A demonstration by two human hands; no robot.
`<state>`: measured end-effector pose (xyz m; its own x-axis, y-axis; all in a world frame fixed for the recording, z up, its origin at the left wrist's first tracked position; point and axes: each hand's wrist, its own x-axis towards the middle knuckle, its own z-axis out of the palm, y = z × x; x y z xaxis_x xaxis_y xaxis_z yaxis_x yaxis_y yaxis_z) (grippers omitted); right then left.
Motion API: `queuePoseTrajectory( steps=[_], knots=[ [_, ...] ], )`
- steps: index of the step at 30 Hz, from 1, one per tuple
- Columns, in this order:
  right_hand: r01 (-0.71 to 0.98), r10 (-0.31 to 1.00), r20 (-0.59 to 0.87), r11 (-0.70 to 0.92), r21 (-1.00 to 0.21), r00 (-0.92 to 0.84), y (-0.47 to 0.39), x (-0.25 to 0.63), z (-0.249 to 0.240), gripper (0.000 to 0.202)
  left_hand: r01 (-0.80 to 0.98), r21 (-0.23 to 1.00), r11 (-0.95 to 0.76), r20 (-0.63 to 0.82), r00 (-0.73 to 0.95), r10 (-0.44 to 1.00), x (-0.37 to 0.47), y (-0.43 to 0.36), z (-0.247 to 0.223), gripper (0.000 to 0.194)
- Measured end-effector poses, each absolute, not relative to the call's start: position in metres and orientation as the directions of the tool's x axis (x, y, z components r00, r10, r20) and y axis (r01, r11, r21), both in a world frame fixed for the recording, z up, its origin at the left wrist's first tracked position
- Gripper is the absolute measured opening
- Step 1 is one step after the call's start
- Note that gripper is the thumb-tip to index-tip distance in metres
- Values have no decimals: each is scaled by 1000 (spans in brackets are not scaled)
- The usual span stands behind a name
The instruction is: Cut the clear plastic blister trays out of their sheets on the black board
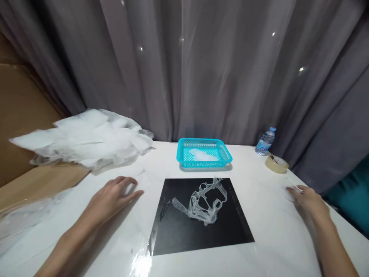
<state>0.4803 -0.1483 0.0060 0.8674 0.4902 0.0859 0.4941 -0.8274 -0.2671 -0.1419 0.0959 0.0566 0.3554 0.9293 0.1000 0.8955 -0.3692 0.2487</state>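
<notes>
A black square mat [184,234] lies on the white table, with a tangled, clear plastic strip [206,213] on top of it. My left hand [117,194] rests at the table surface left of the mat, thumb and fingers apart, holding nothing. On the right, my right hand [307,198] has its fingers closed on a thin white stick-like item [294,185], near the table's right edge. Behind the mat sits a turquoise basket [204,164] with a few white pieces [203,155] inside.
A large pile of white sheets in clear plastic [95,138] is at the back left, beside an open cardboard box [25,123]. A tape roll [276,164] and a water bottle [265,142] stand at the back right, before a grey curtain [201,77].
</notes>
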Motion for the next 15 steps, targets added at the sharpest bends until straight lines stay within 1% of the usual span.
queuePoseTrajectory(
  steps=[2, 4, 6, 7, 9, 11, 13, 15],
  knots=[
    [404, 403, 61, -875, -267, 913, -153, 478, 7, 48, 896, 220, -386, 124, 367, 922, -134, 92, 58, 43],
    [334, 326, 77, -900, -280, 942, -156, 475, 8, 61, 892, 179, -416, 145, 394, 907, -128, 89, 59, 38],
    [309, 290, 106, -902, -301, 951, -155, 470, 9, 70, 883, 107, -456, 153, 439, 885, -126, 89, 59, 34],
    [320, 296, 122, -894, -314, 947, -154, 467, 10, 70, 876, 61, -478, 157, 464, 872, -125, 89, 59, 33],
    [380, 347, 155, -860, -342, 925, -147, 456, 11, 64, 863, -28, -504, 164, 501, 850, -123, 90, 56, 30],
    [470, 431, 187, -804, -363, 883, -138, 442, 11, 55, 856, -91, -509, 169, 517, 839, -119, 89, 52, 27],
    [560, 522, 210, -736, -380, 827, -128, 426, 10, 47, 860, -122, -495, 163, 509, 845, -114, 86, 48, 24],
    [648, 604, 248, -646, -404, 757, -119, 409, 7, 42, 878, -127, -462, 164, 478, 863, -110, 82, 46, 25]
  ],
)
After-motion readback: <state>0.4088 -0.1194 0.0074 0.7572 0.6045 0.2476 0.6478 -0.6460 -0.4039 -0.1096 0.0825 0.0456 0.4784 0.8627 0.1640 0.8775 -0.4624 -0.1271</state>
